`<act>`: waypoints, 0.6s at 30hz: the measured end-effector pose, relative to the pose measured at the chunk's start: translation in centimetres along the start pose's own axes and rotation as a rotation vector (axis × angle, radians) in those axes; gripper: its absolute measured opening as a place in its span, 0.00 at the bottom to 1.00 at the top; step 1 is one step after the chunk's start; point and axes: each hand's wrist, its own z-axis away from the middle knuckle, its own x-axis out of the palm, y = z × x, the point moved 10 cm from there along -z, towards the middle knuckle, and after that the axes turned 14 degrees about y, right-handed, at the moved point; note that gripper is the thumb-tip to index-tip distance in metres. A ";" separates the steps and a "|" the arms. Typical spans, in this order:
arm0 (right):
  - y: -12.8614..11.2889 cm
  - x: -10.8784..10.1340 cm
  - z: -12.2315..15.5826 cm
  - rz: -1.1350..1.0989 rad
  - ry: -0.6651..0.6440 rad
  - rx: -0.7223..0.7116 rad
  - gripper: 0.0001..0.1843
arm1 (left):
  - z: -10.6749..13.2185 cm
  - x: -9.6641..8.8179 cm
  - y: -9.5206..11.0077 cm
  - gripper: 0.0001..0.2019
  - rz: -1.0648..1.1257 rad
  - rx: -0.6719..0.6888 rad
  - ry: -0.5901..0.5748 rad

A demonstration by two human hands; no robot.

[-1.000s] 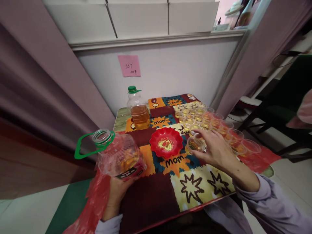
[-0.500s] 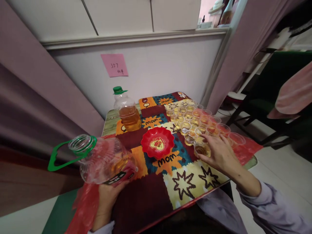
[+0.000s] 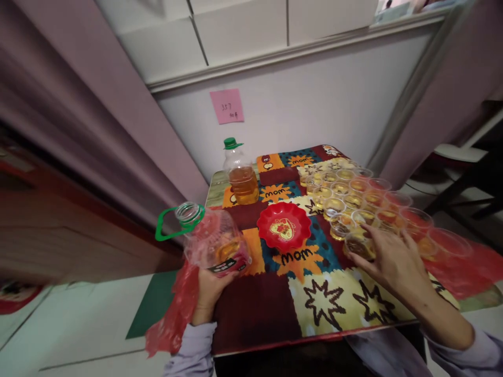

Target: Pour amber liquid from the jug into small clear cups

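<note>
My left hand [image 3: 214,288] is closed round the lower part of a clear plastic jug [image 3: 214,241] with a green handle and no cap on its mouth. The jug leans to the left and has some amber liquid in it. With thumb and fingers, my right hand [image 3: 396,262] grips a small clear plastic cup [image 3: 358,247] at the near corner of several rows of cups [image 3: 346,199]. Pale yellow liquid shows in many of these cups. My fingers partly cover the cup and its neighbours. Between the hands lies a red scalloped dish [image 3: 288,243].
A second jug [image 3: 242,183] with a green cap, partly filled with amber liquid, stands at the back left. Red plastic film [image 3: 175,309] hangs over the left edge. A patterned mat [image 3: 259,309] covers the table. A pink note [image 3: 228,106] is on the wall behind.
The view has swung to the left, so everything appears further right. My left hand still holds the jug, and my right hand is still at the same cup.
</note>
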 end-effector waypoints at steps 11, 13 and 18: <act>-3.6 -5.3 -1.6 -0.057 0.223 -0.023 0.43 | -0.8 3.8 4.1 0.49 0.217 -0.051 -0.021; -5.3 -6.2 -2.0 -0.131 0.256 -0.037 0.38 | -1.2 5.4 5.5 0.50 0.291 -0.056 -0.038; -9.8 -5.6 -2.6 -0.344 0.243 -0.048 0.29 | -1.1 11.5 8.3 0.55 0.455 -0.079 -0.124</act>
